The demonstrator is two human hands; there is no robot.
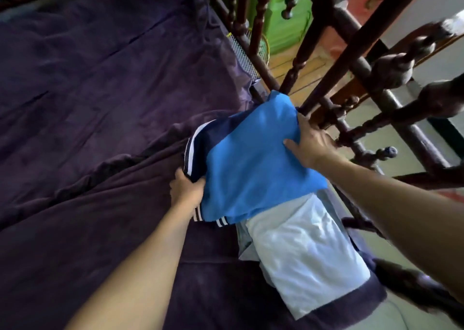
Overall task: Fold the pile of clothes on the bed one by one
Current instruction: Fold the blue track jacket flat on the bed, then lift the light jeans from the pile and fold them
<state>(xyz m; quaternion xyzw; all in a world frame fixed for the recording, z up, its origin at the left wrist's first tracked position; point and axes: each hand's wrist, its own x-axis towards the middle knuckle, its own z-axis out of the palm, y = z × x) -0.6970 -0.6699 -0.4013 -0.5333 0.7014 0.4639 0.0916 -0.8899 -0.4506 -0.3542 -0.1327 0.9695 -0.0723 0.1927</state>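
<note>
Blue shirt in curled left hand, thumb of right hand on top.

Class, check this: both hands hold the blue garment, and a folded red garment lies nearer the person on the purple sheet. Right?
Wrong colour: the head view shows the nearer folded garment is white, not red. The left hand and right hand do hold the blue garment, and the sheet is purple.

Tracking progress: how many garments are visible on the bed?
2: a blue striped-trim top uppermost, and a white folded piece partly beneath it, nearer you. More may hide underneath.
</note>
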